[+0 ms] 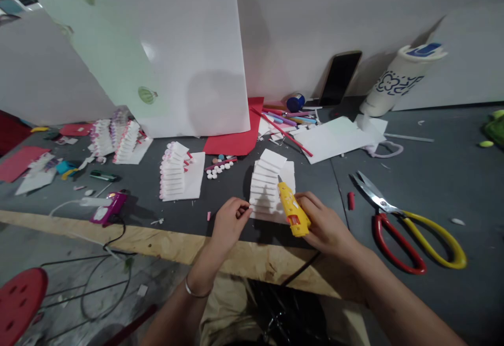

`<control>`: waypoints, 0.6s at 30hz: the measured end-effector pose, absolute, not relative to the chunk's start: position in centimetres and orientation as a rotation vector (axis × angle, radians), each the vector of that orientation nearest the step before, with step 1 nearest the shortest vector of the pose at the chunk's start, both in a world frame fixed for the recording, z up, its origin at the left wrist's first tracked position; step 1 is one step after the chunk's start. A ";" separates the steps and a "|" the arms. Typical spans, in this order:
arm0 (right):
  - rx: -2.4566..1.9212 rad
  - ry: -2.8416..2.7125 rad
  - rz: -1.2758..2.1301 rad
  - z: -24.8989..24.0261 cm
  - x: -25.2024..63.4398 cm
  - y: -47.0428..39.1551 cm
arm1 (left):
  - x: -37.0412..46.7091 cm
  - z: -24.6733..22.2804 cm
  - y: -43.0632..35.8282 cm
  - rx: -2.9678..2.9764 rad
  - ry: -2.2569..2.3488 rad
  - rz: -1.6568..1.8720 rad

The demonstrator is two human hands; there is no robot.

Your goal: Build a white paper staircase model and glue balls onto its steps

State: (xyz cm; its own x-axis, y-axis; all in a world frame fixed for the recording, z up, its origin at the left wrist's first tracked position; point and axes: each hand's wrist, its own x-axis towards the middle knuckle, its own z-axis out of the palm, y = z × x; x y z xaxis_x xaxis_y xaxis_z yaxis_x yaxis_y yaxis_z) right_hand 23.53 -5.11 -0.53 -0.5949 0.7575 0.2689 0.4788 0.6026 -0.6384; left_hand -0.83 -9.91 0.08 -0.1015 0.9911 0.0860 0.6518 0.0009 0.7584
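Leftmost, our left hand [229,221] pinches the near edge of the white foam staircase [266,186] standing on the dark table [433,178]; beside it, our right hand [321,223] grips the yellow glue gun [293,209], nozzle at the steps; scissors [405,225] lie farther right.

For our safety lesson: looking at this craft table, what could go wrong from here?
The yellow glue gun in the right hand points at the white foam staircase, close to the left hand pinching a step: fingers might get burned. The open scissors lie beside the right arm; a sweep could catch the blades.
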 end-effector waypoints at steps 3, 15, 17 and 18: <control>-0.981 -2.314 0.689 -0.6 23.5 -5.1 | -0.8 -0.1 -10.0 1.679 1.819 0.927; -0.988 -2.298 0.712 -0.8 23.6 -5.1 | -0.5 -0.3 -10.0 1.697 1.861 0.922; -0.996 -2.298 0.709 -0.8 23.5 -5.1 | -0.4 -0.1 -10.1 1.719 1.848 0.924; -0.995 -2.301 0.713 -0.8 23.5 -5.0 | -0.4 -0.1 -10.2 1.729 1.841 0.922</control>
